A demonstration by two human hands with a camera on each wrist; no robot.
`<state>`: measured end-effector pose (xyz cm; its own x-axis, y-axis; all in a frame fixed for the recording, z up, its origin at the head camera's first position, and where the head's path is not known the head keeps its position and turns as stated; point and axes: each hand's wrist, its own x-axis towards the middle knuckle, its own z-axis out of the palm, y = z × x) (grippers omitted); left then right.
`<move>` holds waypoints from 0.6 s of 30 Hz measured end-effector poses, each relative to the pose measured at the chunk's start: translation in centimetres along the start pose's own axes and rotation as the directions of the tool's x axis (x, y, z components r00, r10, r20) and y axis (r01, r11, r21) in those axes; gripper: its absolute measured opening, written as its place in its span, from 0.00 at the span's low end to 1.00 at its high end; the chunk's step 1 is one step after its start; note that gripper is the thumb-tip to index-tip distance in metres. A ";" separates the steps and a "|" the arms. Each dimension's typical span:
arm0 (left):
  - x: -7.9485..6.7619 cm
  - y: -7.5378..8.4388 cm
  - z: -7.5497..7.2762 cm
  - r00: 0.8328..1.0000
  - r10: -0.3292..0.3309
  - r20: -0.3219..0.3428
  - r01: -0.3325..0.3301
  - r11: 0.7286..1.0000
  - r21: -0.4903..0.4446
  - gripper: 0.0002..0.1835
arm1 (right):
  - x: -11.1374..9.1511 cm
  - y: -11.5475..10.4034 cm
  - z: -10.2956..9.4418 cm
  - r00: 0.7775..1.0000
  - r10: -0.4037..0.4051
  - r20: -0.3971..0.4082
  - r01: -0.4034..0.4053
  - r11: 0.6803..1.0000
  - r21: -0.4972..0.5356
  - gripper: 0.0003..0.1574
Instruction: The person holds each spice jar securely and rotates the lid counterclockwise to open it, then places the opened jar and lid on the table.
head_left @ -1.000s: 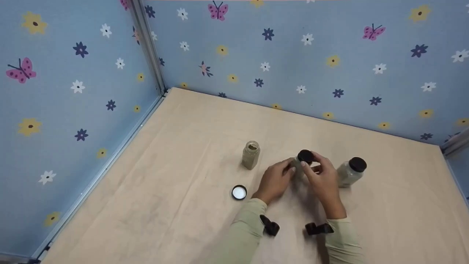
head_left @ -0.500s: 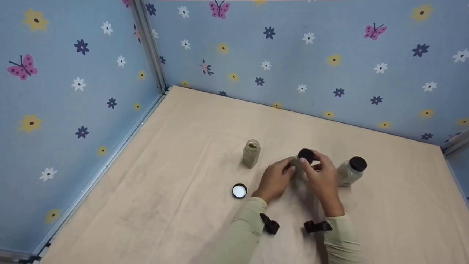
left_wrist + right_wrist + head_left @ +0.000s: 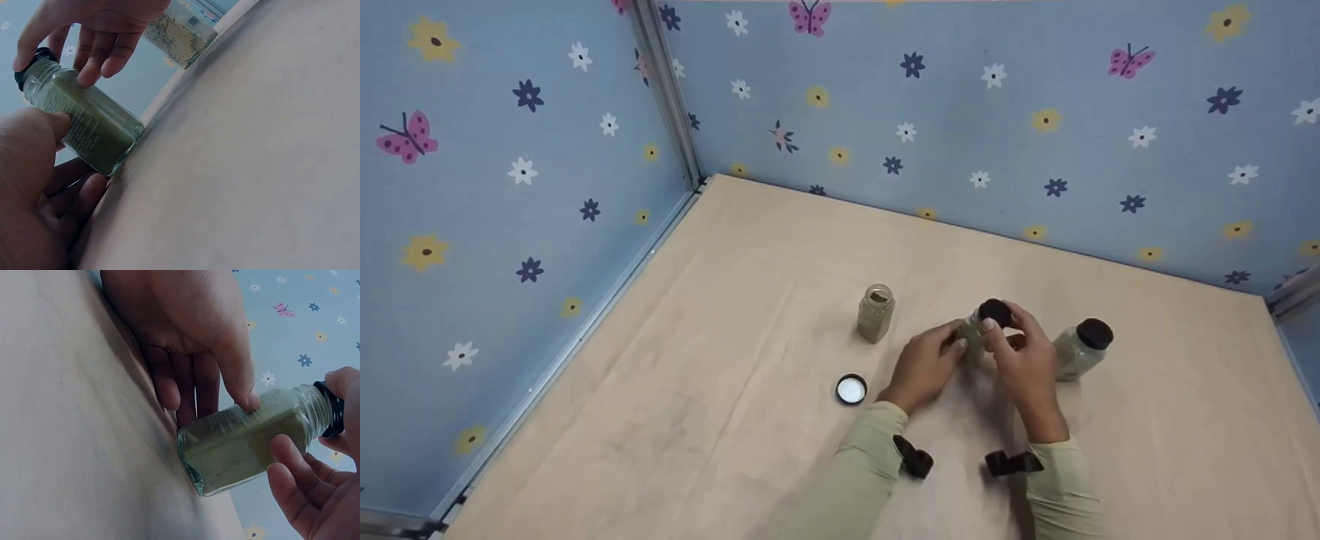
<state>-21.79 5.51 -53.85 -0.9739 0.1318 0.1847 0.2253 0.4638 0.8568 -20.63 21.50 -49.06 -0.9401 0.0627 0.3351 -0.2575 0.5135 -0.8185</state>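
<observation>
A square glass spice jar (image 3: 242, 450) with green powder inside stands on the table between the two hands. My left hand (image 3: 924, 367) grips the jar's body from the left, thumb on its printed side. With thumb and fingers, my right hand (image 3: 1026, 371) pinches the black screw lid (image 3: 996, 313) at the jar's mouth. In both wrist views the lid sits high on the neck, with bare glass threads showing below it. Whether it is fully free of the neck I cannot tell.
Left of the hands stands an uncapped spice jar (image 3: 875, 315), and a black lid (image 3: 851, 389) lies near it, white inside up. A capped jar (image 3: 1081, 351) stands close to the right hand. Patterned blue walls (image 3: 982, 112) border the cloth-covered table (image 3: 682, 360).
The right hand and the black lid have shifted slightly up and to the right, and more of the jar's neck shows. The left hand keeps its grip on the jar.
</observation>
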 end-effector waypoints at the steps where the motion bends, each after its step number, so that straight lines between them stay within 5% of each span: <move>1: 0.0 0.0 0.0 1.000 0.000 -0.001 0.000 1.000 0.000 0.22 | 0.0 0.0 -0.1 1.000 0.002 0.001 -0.002 1.000 0.016 0.33; 18: 0.0 0.2 0.0 1.000 -0.001 0.009 0.001 1.000 -0.022 0.21 | -2.2 0.0 -2.5 0.997 0.023 -0.078 -0.017 0.996 0.086 0.26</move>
<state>-21.71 5.64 -53.68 -0.9738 0.1392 0.1797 0.2236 0.4442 0.8676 -18.00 23.49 -48.62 -0.9256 0.1410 0.3511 -0.2601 0.4370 -0.8611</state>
